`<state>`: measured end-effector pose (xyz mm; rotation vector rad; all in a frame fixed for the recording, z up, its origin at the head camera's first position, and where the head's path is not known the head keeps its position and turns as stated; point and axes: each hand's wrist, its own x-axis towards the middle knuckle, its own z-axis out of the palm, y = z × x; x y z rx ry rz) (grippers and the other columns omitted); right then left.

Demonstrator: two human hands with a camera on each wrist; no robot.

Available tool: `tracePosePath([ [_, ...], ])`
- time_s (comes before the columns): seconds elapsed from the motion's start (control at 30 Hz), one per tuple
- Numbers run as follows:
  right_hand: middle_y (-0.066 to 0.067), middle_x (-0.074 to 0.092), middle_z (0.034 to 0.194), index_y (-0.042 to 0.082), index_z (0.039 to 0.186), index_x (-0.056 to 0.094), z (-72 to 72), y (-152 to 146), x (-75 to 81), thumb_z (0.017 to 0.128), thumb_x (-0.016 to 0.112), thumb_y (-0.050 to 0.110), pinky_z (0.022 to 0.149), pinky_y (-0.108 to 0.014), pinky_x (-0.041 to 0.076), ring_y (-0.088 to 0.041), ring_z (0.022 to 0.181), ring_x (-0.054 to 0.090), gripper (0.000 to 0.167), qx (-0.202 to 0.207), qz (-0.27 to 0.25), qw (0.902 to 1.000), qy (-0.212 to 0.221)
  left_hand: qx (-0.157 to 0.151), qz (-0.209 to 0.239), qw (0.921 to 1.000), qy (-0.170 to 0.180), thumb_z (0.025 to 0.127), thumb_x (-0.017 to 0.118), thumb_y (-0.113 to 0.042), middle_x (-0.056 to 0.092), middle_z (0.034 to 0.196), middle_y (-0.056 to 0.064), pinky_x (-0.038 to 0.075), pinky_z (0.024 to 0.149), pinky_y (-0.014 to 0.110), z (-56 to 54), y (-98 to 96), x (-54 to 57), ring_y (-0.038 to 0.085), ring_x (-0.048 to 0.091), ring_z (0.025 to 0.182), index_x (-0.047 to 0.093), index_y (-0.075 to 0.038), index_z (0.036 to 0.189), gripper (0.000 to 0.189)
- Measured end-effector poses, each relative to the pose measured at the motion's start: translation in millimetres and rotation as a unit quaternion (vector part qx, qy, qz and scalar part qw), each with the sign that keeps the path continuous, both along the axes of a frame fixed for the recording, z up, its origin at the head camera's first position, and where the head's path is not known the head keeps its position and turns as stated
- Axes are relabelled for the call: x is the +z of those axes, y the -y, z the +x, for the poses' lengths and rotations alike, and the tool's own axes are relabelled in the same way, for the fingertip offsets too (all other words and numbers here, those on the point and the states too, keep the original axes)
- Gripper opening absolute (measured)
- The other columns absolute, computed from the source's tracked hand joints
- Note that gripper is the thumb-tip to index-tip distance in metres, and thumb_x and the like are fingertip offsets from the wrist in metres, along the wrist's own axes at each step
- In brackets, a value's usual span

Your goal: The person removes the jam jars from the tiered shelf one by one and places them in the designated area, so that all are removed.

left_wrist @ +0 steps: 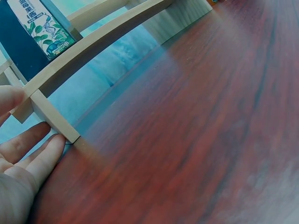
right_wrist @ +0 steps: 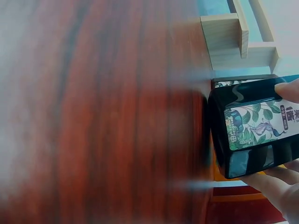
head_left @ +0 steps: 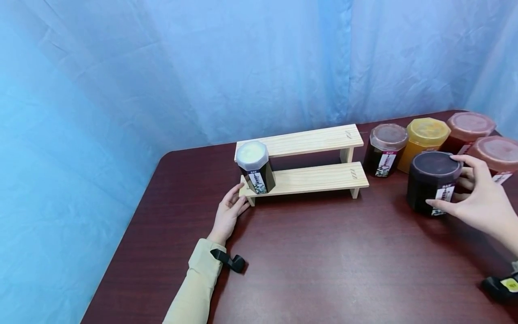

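Note:
My left hand (head_left: 227, 217) grips the left end of a two-step wooden rack (head_left: 311, 178). In the left wrist view, its fingers (left_wrist: 44, 158) touch the rack's end leg (left_wrist: 56, 119). A dark octagonal jar with a whitish lid (head_left: 255, 168) stands on the lower step, at its left end. On the right, my right hand (head_left: 479, 198) holds a dark jar with a black lid (head_left: 433, 182), thumb at the front and fingers round the side. In the right wrist view, that jar (right_wrist: 257, 126) shows a leafy label. Whether its base touches the table cannot be told.
Several jars stand behind the right hand: a dark one (head_left: 384, 153), a yellow one (head_left: 426, 135) and two reddish ones, far (head_left: 471, 126) and near (head_left: 499, 153). The dark red table (head_left: 307, 261) runs back to a blue curtain (head_left: 259, 67).

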<state>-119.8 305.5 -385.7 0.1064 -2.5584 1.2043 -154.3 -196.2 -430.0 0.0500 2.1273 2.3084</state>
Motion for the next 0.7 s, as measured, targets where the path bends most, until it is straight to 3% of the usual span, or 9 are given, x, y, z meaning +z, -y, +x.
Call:
tracePosePath([
  [0.03,0.019,0.039,0.105,0.019,0.146,0.022,-0.1,-0.5,0.2,0.061,0.083,-0.007,0.057,0.003,0.036,0.027,0.080,0.034,0.107,0.002,-0.002,1.0000,0.000,0.000,-0.001,1.0000,0.000,0.097,0.047,-0.001,0.052,0.124,0.016,0.051,0.088,0.026,-0.2,0.1,-0.2,0.009,0.059,0.102,0.040,-0.002,0.142,0.045],
  [0.1,0.007,0.046,0.109,0.019,0.146,0.020,-2.0,-3.5,-2.3,0.063,0.082,-0.008,0.057,0.003,0.036,0.027,0.080,0.034,0.107,0.010,-0.004,0.9999,0.001,0.000,-0.004,1.0000,0.000,0.097,0.047,-0.001,0.053,0.123,0.016,0.051,0.088,0.026,-0.6,0.4,-0.5,0.009,0.059,0.102,0.039,-0.002,0.142,0.045],
  [0.2,-0.001,0.046,0.110,0.022,0.147,0.019,-7.7,-10.6,-11.3,0.062,0.083,-0.008,0.056,0.002,0.037,0.028,0.080,0.035,0.110,0.013,0.004,0.9999,-0.003,0.000,-0.004,1.0000,0.000,0.097,0.047,-0.001,0.053,0.124,0.017,0.051,0.088,0.026,-0.8,0.1,-0.1,0.009,0.059,0.102,0.040,-0.002,0.142,0.045],
  [0.33,-0.007,0.050,0.110,0.016,0.146,0.021,-12.7,-18.4,-17.8,0.061,0.084,-0.006,0.053,0.001,0.039,0.028,0.075,0.038,0.109,0.010,0.023,0.9997,-0.001,-0.001,0.000,1.0000,0.000,0.097,0.046,-0.001,0.051,0.127,0.019,0.051,0.088,0.026,-0.1,-0.2,0.8,0.010,0.059,0.103,0.040,-0.002,0.142,0.045],
  [0.47,-0.040,0.044,0.114,0.010,0.146,0.019,-8.5,-16.0,-10.1,0.064,0.083,-0.004,0.051,0.001,0.037,0.028,0.071,0.037,0.105,0.010,0.023,0.9994,0.024,-0.001,-0.003,1.0000,-0.001,0.098,0.046,-0.001,0.051,0.127,0.020,0.051,0.089,0.027,0.1,0.1,0.7,0.009,0.059,0.103,0.039,-0.002,0.142,0.045],
  [0.63,-0.039,0.041,0.118,0.007,0.145,0.019,-5.9,-10.6,-2.3,0.063,0.082,-0.006,0.052,0.003,0.035,0.031,0.073,0.031,0.104,0.004,0.035,0.9989,0.031,-0.001,-0.010,0.9999,-0.001,0.098,0.047,-0.002,0.051,0.126,0.018,0.050,0.089,0.026,0.3,0.0,1.3,0.007,0.059,0.102,0.039,-0.002,0.142,0.045],
  [0.7,-0.038,0.040,0.118,0.004,0.144,0.019,-7.1,-11.3,-2.2,0.063,0.084,-0.003,0.050,0.002,0.035,0.018,0.070,0.050,0.104,0.001,0.062,0.9977,0.029,0.000,-0.010,1.0000,-0.001,0.098,0.047,-0.002,0.051,0.126,0.018,0.050,0.089,0.027,0.5,-0.1,1.5,0.007,0.059,0.102,0.039,-0.002,0.142,0.045],
])
